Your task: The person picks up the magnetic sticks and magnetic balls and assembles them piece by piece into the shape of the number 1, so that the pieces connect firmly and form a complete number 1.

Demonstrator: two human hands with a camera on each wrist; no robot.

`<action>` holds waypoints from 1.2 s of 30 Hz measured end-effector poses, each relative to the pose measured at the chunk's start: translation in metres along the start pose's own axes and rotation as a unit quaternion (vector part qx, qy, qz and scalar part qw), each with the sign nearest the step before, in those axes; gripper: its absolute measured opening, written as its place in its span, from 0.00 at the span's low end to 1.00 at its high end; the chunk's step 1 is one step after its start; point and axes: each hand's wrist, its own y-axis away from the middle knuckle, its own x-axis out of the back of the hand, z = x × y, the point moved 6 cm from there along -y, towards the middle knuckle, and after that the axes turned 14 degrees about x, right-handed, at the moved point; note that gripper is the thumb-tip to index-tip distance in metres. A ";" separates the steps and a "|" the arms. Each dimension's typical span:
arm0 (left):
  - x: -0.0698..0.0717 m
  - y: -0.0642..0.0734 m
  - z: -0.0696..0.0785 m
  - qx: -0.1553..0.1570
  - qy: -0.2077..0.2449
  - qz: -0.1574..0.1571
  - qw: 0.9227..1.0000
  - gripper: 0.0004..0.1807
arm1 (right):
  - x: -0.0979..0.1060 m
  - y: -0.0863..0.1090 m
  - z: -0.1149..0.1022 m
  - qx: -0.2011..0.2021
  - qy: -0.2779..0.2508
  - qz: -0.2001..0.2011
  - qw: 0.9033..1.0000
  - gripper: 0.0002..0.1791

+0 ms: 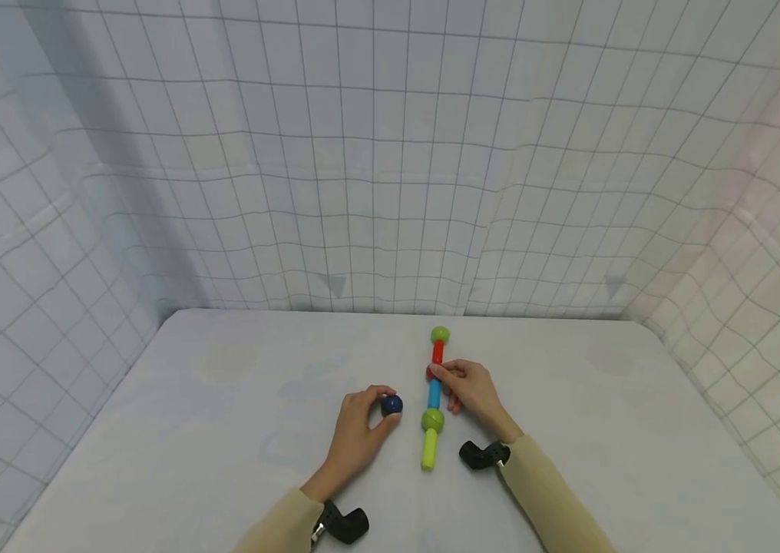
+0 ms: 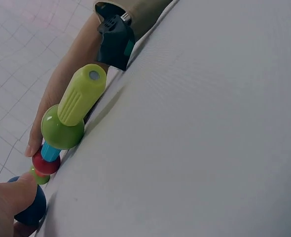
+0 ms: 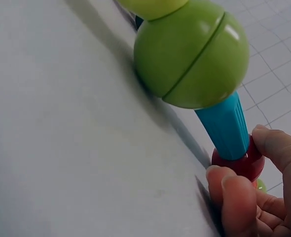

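Note:
My left hand (image 1: pixel 357 432) pinches a dark blue ball (image 1: pixel 392 405) between thumb and fingers, low over the white table. To its right lies a joined chain: a green ball (image 1: pixel 440 334) at the far end, a red rod (image 1: pixel 437 352), a red ball (image 3: pixel 253 165), a blue rod (image 1: pixel 434 394), a larger green ball (image 1: pixel 433 420) with a seam, and a yellow-green rod (image 1: pixel 428 450) at the near end. My right hand (image 1: pixel 474 390) grips the red ball, its fingers covering part of it. In the left wrist view, the near rod's end shows a grey metallic disc.
The white table (image 1: pixel 224 430) has its back edge just beyond the chain. A white curtain with a dark grid (image 1: pixel 376 153) hangs behind and at both sides. Black wrist cameras (image 1: pixel 484 455) are strapped over the beige sleeves.

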 end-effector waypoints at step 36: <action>0.003 -0.004 0.001 0.021 0.015 0.002 1.000 0.16 | -0.015 -0.036 -0.001 -0.021 0.024 -0.027 0.999 0.29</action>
